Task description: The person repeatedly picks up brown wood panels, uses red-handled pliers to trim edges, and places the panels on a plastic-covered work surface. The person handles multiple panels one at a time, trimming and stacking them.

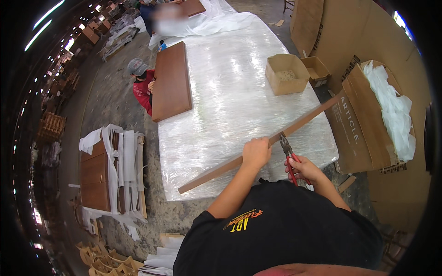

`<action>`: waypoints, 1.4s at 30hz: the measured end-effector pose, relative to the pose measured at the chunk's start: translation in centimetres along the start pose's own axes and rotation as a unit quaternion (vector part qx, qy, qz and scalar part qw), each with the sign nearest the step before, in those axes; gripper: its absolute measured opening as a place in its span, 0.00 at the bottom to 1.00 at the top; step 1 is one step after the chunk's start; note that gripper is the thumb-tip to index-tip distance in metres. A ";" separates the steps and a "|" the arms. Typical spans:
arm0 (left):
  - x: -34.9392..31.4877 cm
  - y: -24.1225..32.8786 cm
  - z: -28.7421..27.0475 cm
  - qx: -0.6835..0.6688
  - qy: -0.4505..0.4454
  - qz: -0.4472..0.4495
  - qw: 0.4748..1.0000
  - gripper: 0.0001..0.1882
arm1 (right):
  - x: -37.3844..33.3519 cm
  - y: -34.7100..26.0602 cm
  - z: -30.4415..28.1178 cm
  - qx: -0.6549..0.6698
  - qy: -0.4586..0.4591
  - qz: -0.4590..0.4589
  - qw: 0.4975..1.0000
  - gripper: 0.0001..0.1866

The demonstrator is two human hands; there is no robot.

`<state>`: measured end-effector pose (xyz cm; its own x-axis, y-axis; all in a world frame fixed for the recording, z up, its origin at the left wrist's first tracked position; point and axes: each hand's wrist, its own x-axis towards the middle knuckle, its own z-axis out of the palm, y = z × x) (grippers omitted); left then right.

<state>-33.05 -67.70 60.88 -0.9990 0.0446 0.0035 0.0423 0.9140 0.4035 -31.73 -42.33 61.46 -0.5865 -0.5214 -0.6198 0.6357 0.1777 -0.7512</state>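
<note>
A long, narrow brown wooden bar [221,170] lies slantwise across the near part of a table wrapped in clear plastic film [230,83]. Wrapped over the bar near its middle, my left hand [257,152] grips it. Just to the right, my right hand [305,168] holds red-handled pliers [293,162] by their grips. The dark jaws of the pliers meet the bar's near edge beside my left hand. Whether they bite on anything there is too small to tell.
An open cardboard box [287,74] stands on the table's right side. Left, a person in red [143,87] stands by a brown wooden panel [171,83]. A carton with white wrapping [368,119] stands at the right. Wrapped panels [113,170] are stacked on the floor at left.
</note>
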 end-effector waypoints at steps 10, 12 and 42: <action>0.4 -0.9 0.8 0.016 0.034 0.018 0.999 0.13 | 1.3 1.1 1.3 0.002 0.050 0.016 0.999 0.18; 0.5 -1.1 0.8 0.027 -0.004 0.014 1.000 0.13 | 0.9 0.5 1.4 0.141 -0.003 0.014 0.990 0.19; 0.8 0.9 -1.2 0.045 0.007 -0.015 0.999 0.14 | 4.0 -13.2 -7.8 0.325 -0.156 -0.193 0.912 0.19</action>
<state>-33.86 -67.32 62.34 -0.9999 0.0111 0.0061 0.0125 0.9476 0.3193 -46.34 -40.30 67.11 -0.7235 -0.6701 -0.1658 0.6342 -0.5502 -0.5432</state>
